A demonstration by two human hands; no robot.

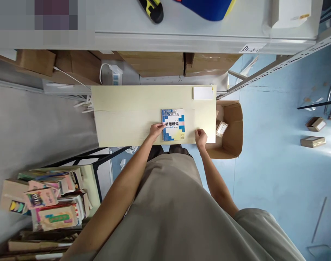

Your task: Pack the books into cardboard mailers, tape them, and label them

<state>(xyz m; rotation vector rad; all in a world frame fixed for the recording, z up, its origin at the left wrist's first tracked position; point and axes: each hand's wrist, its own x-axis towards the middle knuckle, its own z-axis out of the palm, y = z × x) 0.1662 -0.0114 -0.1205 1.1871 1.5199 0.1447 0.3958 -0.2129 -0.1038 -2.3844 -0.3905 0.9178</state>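
A blue, white and yellow book point(173, 124) lies flat on a pale cardboard sheet point(122, 112) that covers the work surface. My left hand point(156, 129) rests at the book's left edge, fingers curled onto its cover. My right hand point(201, 137) sits apart from the book near the sheet's front right edge, fingers curled as if pinching the sheet; what they grip is too small to make out. A white label point(203, 93) lies at the sheet's far right corner.
An open cardboard box point(232, 127) holding a small packet point(221, 128) stands right of the sheet. Stacked books point(53, 203) fill a cart at lower left. Brown boxes point(165, 63) sit under a shelf behind. Small parcels point(312, 141) lie on the blue floor.
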